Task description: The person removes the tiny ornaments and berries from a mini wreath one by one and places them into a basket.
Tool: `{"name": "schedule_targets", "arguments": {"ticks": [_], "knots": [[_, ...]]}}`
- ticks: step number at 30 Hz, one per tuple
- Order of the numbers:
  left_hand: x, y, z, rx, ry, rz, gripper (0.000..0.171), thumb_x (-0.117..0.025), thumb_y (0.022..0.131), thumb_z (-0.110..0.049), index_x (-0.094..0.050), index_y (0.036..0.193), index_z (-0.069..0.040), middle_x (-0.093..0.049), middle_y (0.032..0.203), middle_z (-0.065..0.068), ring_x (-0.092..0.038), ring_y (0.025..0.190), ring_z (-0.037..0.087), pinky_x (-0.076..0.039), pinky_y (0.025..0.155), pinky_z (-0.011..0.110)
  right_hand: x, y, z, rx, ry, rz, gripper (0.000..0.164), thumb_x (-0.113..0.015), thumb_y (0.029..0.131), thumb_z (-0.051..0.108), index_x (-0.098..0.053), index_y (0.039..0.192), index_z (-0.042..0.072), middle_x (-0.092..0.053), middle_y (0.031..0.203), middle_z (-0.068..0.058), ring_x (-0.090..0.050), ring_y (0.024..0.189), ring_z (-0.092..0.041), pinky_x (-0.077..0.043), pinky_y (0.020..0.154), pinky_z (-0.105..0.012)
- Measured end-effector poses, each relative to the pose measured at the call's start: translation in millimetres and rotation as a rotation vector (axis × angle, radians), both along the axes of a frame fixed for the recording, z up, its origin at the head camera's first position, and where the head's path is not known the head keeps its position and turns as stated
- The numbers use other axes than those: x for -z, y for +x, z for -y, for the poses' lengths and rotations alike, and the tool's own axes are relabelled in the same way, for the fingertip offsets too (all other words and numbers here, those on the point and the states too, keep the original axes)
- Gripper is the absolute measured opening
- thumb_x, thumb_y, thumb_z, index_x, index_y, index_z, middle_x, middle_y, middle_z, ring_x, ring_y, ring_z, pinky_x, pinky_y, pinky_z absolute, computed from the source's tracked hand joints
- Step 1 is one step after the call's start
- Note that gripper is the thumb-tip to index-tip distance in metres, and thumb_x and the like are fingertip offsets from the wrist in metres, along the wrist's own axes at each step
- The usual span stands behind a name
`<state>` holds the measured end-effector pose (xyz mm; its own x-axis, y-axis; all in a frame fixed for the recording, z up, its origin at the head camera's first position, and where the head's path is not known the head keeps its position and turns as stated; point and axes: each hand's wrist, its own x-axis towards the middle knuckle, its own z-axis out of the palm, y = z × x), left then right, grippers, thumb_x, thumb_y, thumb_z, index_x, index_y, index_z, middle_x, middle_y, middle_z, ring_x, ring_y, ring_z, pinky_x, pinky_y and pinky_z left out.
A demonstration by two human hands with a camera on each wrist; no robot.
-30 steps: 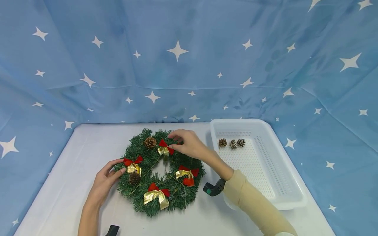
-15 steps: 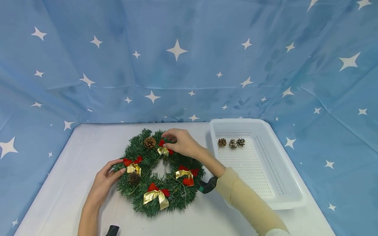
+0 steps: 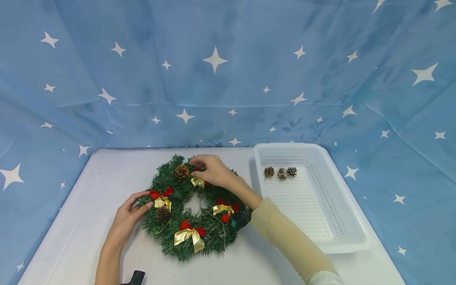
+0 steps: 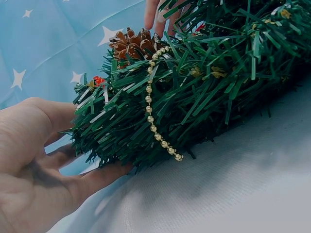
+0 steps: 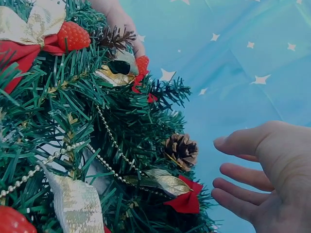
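Note:
A green Christmas wreath [image 3: 213,239] with red-and-gold bows, pine cones and a gold bead string [image 4: 149,99] lies on the white table. My left hand [image 3: 122,221] grips its left edge, some fingers beneath the branches in the left wrist view. Over the wreath's far side, my right hand [image 3: 213,171] holds nothing; its fingers [image 5: 245,175] are parted and slightly bent. They point at a brown pine cone [image 5: 181,151] set among the branches, with a gap between. Part of the upper bow [image 3: 198,182] is hidden under this hand. A darker cone [image 3: 163,215] sits near the left bow.
At the right stands a white plastic basket [image 3: 347,206] with three small pine cones [image 3: 282,173] inside, near its back left. A blue star-patterned cloth [image 3: 228,79] hangs behind the table. The right forearm passes in front of the basket's left wall.
My right hand has moved left along the wreath's far side, from the upper bow toward the brown pine cone. The left hand and the wreath stay in place.

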<state>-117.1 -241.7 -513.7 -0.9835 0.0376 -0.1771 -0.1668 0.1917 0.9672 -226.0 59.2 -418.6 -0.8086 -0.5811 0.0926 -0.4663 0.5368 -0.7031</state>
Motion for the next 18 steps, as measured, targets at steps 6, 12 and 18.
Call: {"name": "schedule_targets", "arguments": {"ticks": [6,12,18], "knots": [[-0.4,0.6,1,0.009,0.006,0.002,0.060,-0.066,0.103,-0.032,-0.043,0.154,-0.011,-0.016,0.170,0.018,-0.031,0.151,0.044,-0.050,0.088,0.012,3.7,-4.0,9,0.003,0.007,0.015,0.039,-0.073,0.097,0.011,-0.065,0.134,0.002,-0.068,0.132,-0.014,-0.068,0.113,-0.028,-0.057,0.092,-0.035],[-0.7,0.4,0,0.003,0.006,0.008,0.060,-0.066,0.102,-0.033,-0.043,0.153,-0.011,-0.017,0.170,0.017,-0.031,0.151,0.044,-0.050,0.088,0.012,7.4,-6.1,18,0.002,0.014,0.004,0.037,-0.072,0.097,0.011,-0.065,0.132,0.002,-0.069,0.130,-0.014,-0.067,0.115,-0.029,-0.056,0.095,-0.034],[-1.5,0.6,-1,-0.002,-0.010,0.010,0.059,-0.066,0.103,-0.034,-0.044,0.153,-0.013,-0.021,0.169,0.016,-0.038,0.149,0.038,-0.051,0.089,0.014,11.1,-10.8,25,0.008,0.052,-0.018,0.035,-0.072,0.098,0.013,-0.067,0.131,0.005,-0.069,0.127,-0.010,-0.067,0.113,-0.024,-0.056,0.094,-0.030]]}}
